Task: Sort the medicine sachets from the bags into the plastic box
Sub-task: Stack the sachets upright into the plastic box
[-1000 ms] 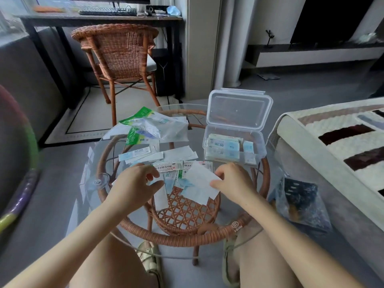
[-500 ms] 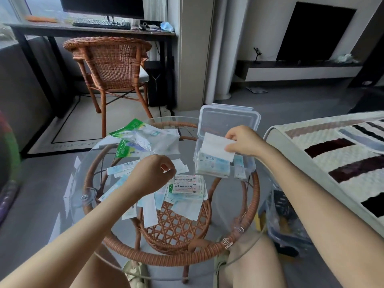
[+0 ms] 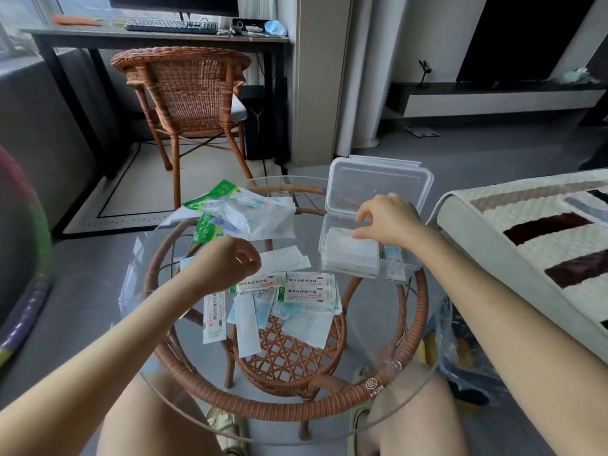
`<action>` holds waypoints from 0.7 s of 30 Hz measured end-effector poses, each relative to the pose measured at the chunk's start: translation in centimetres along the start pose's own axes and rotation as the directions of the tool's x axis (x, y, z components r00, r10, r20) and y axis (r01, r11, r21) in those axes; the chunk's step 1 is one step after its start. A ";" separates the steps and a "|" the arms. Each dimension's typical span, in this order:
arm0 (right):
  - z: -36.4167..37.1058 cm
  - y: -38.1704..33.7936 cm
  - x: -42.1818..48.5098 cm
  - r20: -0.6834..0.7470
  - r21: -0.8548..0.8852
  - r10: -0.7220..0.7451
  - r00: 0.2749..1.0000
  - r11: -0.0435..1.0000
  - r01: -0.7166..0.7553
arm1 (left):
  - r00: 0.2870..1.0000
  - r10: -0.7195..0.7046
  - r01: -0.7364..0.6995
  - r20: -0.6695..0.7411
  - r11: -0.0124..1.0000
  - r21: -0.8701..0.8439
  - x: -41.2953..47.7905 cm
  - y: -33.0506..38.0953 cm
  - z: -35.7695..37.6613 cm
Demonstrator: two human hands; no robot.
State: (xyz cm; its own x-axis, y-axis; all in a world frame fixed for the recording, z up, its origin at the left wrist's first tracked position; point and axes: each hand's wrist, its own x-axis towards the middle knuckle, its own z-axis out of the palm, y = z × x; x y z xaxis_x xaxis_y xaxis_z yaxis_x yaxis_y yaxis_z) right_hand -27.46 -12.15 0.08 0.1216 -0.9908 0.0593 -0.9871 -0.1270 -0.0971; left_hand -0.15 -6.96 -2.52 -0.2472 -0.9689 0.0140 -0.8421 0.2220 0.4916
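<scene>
A clear plastic box (image 3: 404,268) with its lid (image 3: 378,182) raised stands at the far right of the round glass table (image 3: 371,327). A stack of sachets lies inside it, with a white sachet (image 3: 348,248) flat on top. My right hand (image 3: 391,218) hovers over the box, thumb tip at that sachet's far edge, fingers loosely bent and apart. Several loose sachets (image 3: 309,291) lie spread in the table's middle. Above their left side my left hand (image 3: 227,261) is curled into a fist with nothing visible in it. Crumpled bags (image 3: 250,215), green and clear, lie at the far left.
The table has a rattan frame (image 3: 273,409) close to my knees. A rattan chair (image 3: 184,87) and a desk stand beyond it. A quilted cushion (image 3: 526,232) borders the right side, with a plastic bag (image 3: 460,350) on the floor below. A coloured hoop (image 3: 19,258) leans at the left.
My right hand carried the white sachet from the table's middle to the box and laid it on the stack. My left hand lifted off the loose sachets and curled up.
</scene>
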 end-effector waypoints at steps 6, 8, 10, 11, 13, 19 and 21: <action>3.0 -6.9 -6.8 -0.014 0.131 -0.282 0.959 0.951 0.281 | 0.999 0.021 -0.015 -0.035 0.988 0.152 -1.9 -0.9 1.3; 4.8 -8.1 -7.7 0.037 -0.019 -0.326 0.945 0.945 0.326 | 0.996 0.076 -0.063 -0.054 0.977 0.204 -2.0 -0.6 1.8; 5.7 -8.2 -8.0 0.078 -0.030 -0.297 0.952 0.954 0.300 | 0.991 0.107 -0.089 -0.077 0.974 0.210 -2.0 -0.1 1.9; 5.9 -8.1 -8.0 0.083 -0.007 -0.284 0.955 0.958 0.285 | 0.990 0.111 -0.092 -0.089 0.977 0.192 -2.0 0.1 1.9; 6.2 -7.8 -8.3 0.050 -0.015 -0.299 0.953 0.954 0.300 | 0.988 0.116 -0.100 -0.102 0.984 0.150 -2.1 0.3 2.0; 5.8 -6.5 -8.7 0.054 0.101 -0.329 0.943 0.941 0.323 | 0.991 0.125 -0.124 -0.045 0.992 0.020 -2.2 0.6 1.7; 5.4 -6.0 -8.6 -0.006 0.220 -0.273 0.962 0.938 0.268 | 0.992 0.125 -0.126 -0.025 0.991 -0.042 -2.2 0.9 1.6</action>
State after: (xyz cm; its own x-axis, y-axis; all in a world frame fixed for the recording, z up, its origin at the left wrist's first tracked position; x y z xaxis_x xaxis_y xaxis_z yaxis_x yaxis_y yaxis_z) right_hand -22.04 -3.09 -5.24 0.3863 -0.9180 0.0893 -0.8706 -0.3949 -0.2934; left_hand -1.13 -4.47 -3.53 -0.3388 -0.9358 0.0971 -0.7831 0.3377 0.5223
